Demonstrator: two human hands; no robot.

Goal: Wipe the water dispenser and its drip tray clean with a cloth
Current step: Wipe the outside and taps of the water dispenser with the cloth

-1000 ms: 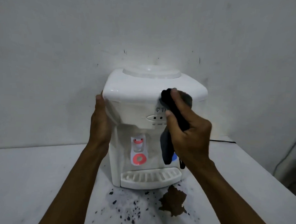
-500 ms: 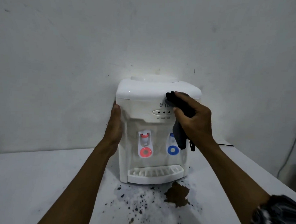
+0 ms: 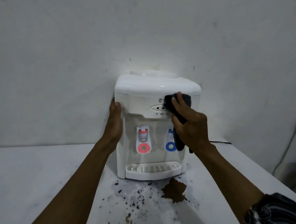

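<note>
The white water dispenser [image 3: 158, 142] stands in the middle of the frame, on a white table [image 3: 41, 175] and close to a pale wall [image 3: 79, 42]. Its drip tray [image 3: 151, 174] sits at the bottom of the front, under a red tap [image 3: 143, 140] and a blue tap [image 3: 170, 145].

The left hand [image 3: 114, 122] lies flat against the left side of the dispenser, with the fingers straight and close together, pointing up.

The right hand [image 3: 192, 128] holds a dark cloth [image 3: 169, 104] on the upper right part of the front, just under the top edge and beside the small panel of lights. The fingers lie on top of the cloth and press it on the plastic, and the thumb closes on it from below. A loose end of the cloth hangs down under the hand and covers a part of the blue tap.

On the table, directly before the drip tray, there is a brown stain [image 3: 174, 190], and many black specks [image 3: 132, 200] are spread to the left of it. A thin black cable [image 3: 220, 142] runs on the table at the right of the dispenser. A patterned sleeve [image 3: 274, 216] shows in the lower right corner.
</note>
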